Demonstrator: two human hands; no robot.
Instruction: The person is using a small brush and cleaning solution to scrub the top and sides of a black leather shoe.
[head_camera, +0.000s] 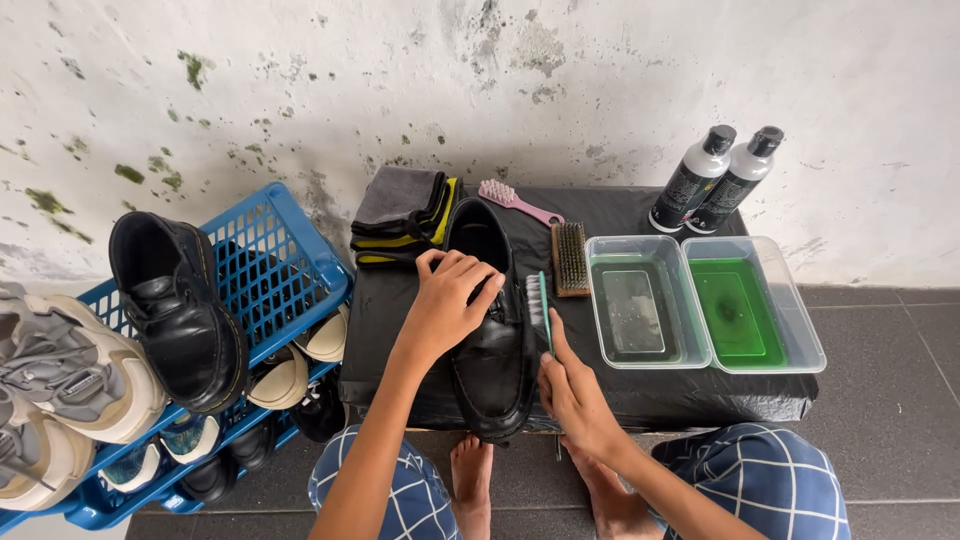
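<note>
Broadly, I see a low table draped in black plastic sheeting (640, 395), with a blue plastic shoe rack (275, 265) just beside it on the left. Centred on the sheeting lies a black leather loafer (492, 350). My left hand (445, 305) is spread over its upper, fingers curled on the collar, pinning it down. My right hand (570, 390) is closed around a slim teal-handled brush (541, 305), bristles against the shoe's side. Two clear tubs of green liquid (705, 300) sit near my right wrist; I judge a wide stroke could knock them and slop liquid over the sheeting.
</note>
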